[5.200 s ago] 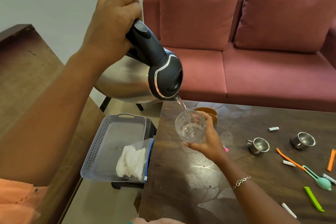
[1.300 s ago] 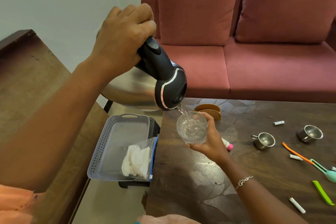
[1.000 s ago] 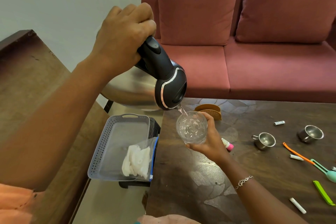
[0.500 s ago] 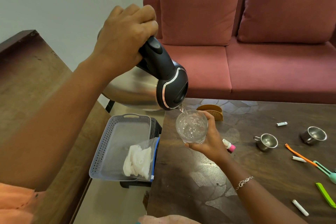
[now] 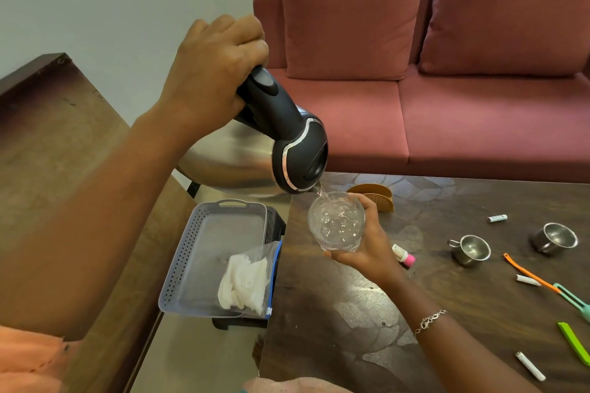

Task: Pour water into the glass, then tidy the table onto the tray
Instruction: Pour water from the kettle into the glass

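The left hand (image 5: 217, 73) is wrapped tight around the black handle of a steel kettle (image 5: 242, 156), which is tipped forward with its spout just above the rim of the glass (image 5: 336, 221). A thin stream of water (image 5: 321, 192) runs from the spout into the glass, where the water surface is full of bubbles. The right hand (image 5: 367, 249) grips the glass from its right side and from below, fingers curled around the wall, holding it in the air over the near-left corner of the dark table (image 5: 351, 329), just beside the kettle's black lid. To the left of the table and lower down, the grey perforated tray (image 5: 198, 252) rests on a black stool, with a clear bag of white pads (image 5: 245, 281) lying in its near right corner; the tray is well apart from both hands. On the table to the right of the glass lie 2 small steel cups (image 5: 471, 249), a pink-capped tube (image 5: 404, 257) partly hidden behind the right hand, an orange tool (image 5: 530, 273) and some white sticks (image 5: 528, 370). A brown holder (image 5: 373, 198) stands just behind the glass.
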`<control>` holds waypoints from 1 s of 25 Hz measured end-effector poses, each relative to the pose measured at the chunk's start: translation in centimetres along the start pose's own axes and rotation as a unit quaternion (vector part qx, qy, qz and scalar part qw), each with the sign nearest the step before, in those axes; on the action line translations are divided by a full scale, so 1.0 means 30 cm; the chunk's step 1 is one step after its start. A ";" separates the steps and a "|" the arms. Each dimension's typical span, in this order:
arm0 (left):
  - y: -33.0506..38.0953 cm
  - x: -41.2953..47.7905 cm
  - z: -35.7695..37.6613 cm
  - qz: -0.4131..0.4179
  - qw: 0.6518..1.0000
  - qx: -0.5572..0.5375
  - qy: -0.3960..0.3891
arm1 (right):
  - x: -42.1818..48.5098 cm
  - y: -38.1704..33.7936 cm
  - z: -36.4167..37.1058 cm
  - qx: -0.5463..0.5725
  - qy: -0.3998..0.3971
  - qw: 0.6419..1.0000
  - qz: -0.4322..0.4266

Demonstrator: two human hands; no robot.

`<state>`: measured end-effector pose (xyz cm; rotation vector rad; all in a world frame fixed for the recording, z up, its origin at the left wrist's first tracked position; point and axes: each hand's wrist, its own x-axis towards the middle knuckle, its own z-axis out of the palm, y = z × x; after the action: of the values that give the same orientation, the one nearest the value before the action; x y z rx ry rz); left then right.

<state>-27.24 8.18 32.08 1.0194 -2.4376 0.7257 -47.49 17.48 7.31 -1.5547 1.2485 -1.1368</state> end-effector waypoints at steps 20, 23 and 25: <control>-0.164 -0.405 0.210 -0.510 0.851 -0.116 -0.053 | 0.046 -0.011 0.033 -0.028 -0.022 0.999 -0.012; -0.191 -0.511 0.255 -0.600 0.788 -0.121 -0.063 | 0.071 -0.007 0.049 -0.040 -0.028 0.999 -0.021; -0.218 -0.601 0.288 -0.671 0.729 -0.124 -0.059 | 0.097 -0.009 0.079 -0.050 -0.043 0.998 -0.023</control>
<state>-11.97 8.69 17.62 2.2184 -1.1474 -0.1956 -44.84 14.82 7.40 -1.6967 1.2333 -1.0396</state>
